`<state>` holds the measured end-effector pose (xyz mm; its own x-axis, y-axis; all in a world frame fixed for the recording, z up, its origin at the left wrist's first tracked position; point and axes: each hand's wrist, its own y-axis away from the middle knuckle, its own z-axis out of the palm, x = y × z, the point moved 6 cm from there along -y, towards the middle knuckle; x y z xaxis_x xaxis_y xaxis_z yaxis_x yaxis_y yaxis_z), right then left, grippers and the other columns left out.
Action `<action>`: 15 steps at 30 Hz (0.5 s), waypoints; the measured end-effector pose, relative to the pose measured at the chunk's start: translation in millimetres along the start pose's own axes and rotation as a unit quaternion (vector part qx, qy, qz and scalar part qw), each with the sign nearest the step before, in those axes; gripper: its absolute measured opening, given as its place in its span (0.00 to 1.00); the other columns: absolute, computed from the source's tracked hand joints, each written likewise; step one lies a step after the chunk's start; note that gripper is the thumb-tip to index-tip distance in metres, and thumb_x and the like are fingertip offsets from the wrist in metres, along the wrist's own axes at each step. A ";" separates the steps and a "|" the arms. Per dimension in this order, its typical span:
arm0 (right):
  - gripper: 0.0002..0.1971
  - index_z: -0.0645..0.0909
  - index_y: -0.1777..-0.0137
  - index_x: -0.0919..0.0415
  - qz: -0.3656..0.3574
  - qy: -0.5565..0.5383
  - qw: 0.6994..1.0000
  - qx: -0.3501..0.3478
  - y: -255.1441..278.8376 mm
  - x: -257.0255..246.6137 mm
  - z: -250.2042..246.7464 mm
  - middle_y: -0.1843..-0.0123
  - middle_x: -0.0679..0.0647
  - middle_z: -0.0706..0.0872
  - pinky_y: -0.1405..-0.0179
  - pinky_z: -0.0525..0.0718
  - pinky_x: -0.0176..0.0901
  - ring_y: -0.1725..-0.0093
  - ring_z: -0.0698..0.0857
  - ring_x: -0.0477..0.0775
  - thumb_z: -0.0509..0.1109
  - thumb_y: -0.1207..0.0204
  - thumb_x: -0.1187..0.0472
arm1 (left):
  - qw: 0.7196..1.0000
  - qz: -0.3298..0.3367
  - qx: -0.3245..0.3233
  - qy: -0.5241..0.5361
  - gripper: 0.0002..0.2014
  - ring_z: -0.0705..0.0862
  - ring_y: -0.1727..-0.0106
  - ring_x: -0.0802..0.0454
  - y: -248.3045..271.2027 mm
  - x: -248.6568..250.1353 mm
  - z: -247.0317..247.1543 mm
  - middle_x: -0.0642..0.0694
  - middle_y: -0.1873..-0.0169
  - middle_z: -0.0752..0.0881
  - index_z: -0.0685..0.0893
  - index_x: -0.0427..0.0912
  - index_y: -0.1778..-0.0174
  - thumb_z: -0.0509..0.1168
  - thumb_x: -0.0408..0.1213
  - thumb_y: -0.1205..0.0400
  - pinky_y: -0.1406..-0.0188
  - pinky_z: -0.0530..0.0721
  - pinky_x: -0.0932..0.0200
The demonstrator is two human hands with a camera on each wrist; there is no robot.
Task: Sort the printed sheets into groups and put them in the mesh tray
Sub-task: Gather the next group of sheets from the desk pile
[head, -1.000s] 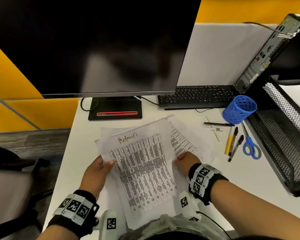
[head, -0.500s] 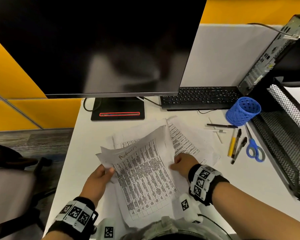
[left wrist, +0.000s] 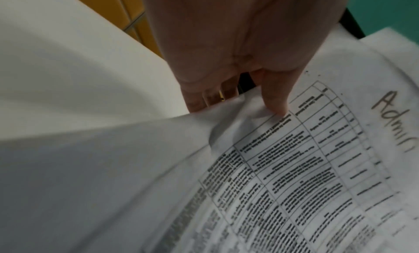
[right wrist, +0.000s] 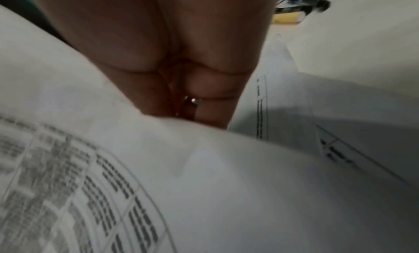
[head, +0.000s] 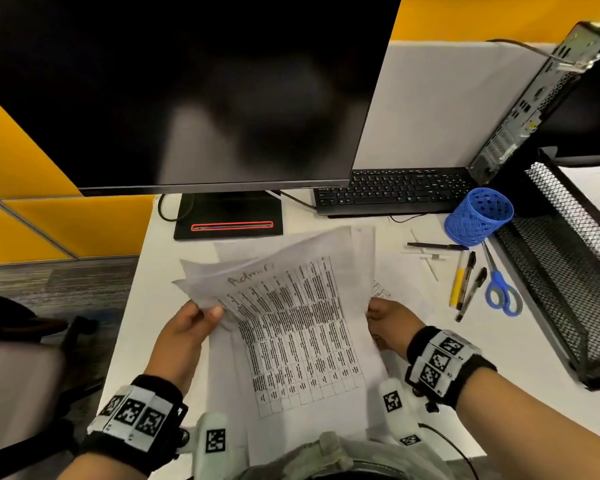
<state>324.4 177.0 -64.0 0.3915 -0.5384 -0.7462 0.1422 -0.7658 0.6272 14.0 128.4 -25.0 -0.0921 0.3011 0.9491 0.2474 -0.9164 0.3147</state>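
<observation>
A bundle of printed sheets (head: 291,327), its top page a table headed "Admin" in handwriting (left wrist: 306,167), is raised off the white desk between both hands. My left hand (head: 201,315) pinches its left edge, thumb (left wrist: 275,102) on top and fingers underneath. My right hand (head: 378,320) grips the right edge (right wrist: 204,167), its fingers tucked under the paper. More printed sheets (head: 392,292) lie flat on the desk beneath. The black mesh tray (head: 555,289) stands at the right edge of the desk.
A big dark monitor (head: 187,91) on its stand, a black keyboard (head: 392,192) and a PC tower (head: 534,109) line the back. A blue mesh pen cup (head: 478,216), pens (head: 465,282) and blue scissors (head: 503,292) lie between the sheets and the tray.
Both hands have lifted the bundle off the desk and its far edge has tipped up. The right hand moved from pressing the paper to gripping its right edge.
</observation>
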 end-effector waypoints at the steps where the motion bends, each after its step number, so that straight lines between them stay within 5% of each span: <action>1: 0.19 0.85 0.58 0.52 0.001 0.032 0.999 -0.027 1.7 -0.4 9.1 0.60 0.52 0.91 0.61 0.86 0.46 0.62 0.88 0.54 0.62 0.27 0.78 | 1.000 -0.001 0.004 0.012 0.08 0.85 0.43 0.44 -1.5 1.2 3.1 0.43 0.55 0.91 0.86 0.40 0.53 0.62 0.28 0.19 0.37 0.78 0.50; 6: 0.17 0.83 0.52 0.51 0.041 0.175 0.983 -0.037 -6.7 8.4 6.8 0.51 0.55 0.89 0.52 0.87 0.48 0.51 0.87 0.58 0.62 0.30 0.73 | 0.999 -0.005 -0.006 0.034 0.14 0.88 0.45 0.41 0.9 4.1 14.6 0.42 0.50 0.92 0.85 0.46 0.45 0.64 0.25 0.21 0.40 0.82 0.43; 8: 0.23 0.78 0.36 0.53 0.052 0.187 0.977 0.085 -17.2 10.4 -32.8 0.37 0.58 0.84 0.41 0.83 0.46 0.42 0.85 0.60 0.65 0.29 0.72 | 1.000 -0.004 -0.014 0.023 0.18 0.89 0.48 0.40 4.6 5.1 17.1 0.40 0.52 0.92 0.81 0.51 0.43 0.65 0.23 0.23 0.40 0.82 0.40; 11: 0.27 0.66 0.24 0.59 0.119 0.004 0.962 0.244 -21.3 23.3 -86.8 0.30 0.63 0.77 0.48 0.86 0.58 0.45 0.83 0.66 0.64 0.25 0.69 | 0.997 -0.014 -0.079 0.000 0.30 0.90 0.49 0.42 9.5 2.1 25.9 0.39 0.52 0.92 0.74 0.61 0.36 0.69 0.23 0.26 0.46 0.85 0.47; 13: 0.28 0.64 0.23 0.59 0.152 -0.052 0.957 0.242 -27.1 31.5 -97.7 0.28 0.64 0.76 0.50 0.86 0.61 0.48 0.81 0.65 0.65 0.23 0.67 | 0.990 -0.037 -0.136 -0.013 0.33 0.90 0.48 0.45 12.3 -1.5 32.2 0.41 0.50 0.92 0.75 0.53 0.32 0.77 0.31 0.32 0.51 0.88 0.57; 15: 0.25 0.69 0.25 0.62 0.153 0.025 0.962 0.223 -32.3 29.6 -101.0 0.35 0.62 0.80 0.51 0.85 0.55 0.50 0.80 0.60 0.66 0.22 0.64 | 0.979 -0.066 -0.191 -0.024 0.40 0.89 0.45 0.45 16.2 -7.4 37.9 0.42 0.49 0.92 0.82 0.42 0.37 0.84 0.47 0.47 0.53 0.88 0.62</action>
<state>423.2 221.3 -83.8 0.3970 -0.7538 -0.5236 -0.3870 -0.6548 0.6492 55.2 121.3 -26.6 -0.0503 0.4274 0.9027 -0.1441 -0.8975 0.4169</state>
